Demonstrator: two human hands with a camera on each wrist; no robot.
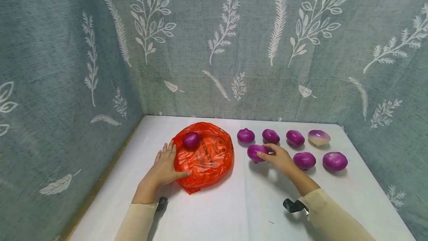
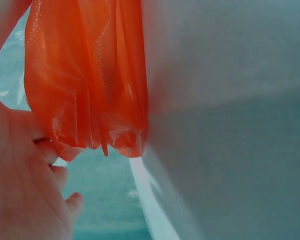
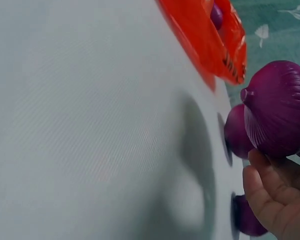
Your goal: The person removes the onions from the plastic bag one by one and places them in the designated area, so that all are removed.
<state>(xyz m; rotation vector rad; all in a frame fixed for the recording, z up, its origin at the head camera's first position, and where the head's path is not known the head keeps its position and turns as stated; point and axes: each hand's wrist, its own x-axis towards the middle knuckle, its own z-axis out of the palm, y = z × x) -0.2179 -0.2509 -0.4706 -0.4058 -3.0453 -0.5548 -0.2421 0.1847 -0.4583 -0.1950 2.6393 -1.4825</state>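
An orange-red plastic bag with a printed smiley sits on the table's left half, its mouth spread wide. One purple onion lies inside it near the far left. My left hand rests against the bag's left side, fingers spread; in the left wrist view the bag's creased side hangs beside the palm. Between the fingertips and thumb of my right hand is another purple onion, raised off the table as its shadow shows. The right wrist view shows this onion close up, its pointed tip toward the bag.
Several more onions stand at the right: a back row with a purple onion at its left end and a purple-and-white one at its right, and two nearer ones. A leaf-patterned curtain encloses the white table.
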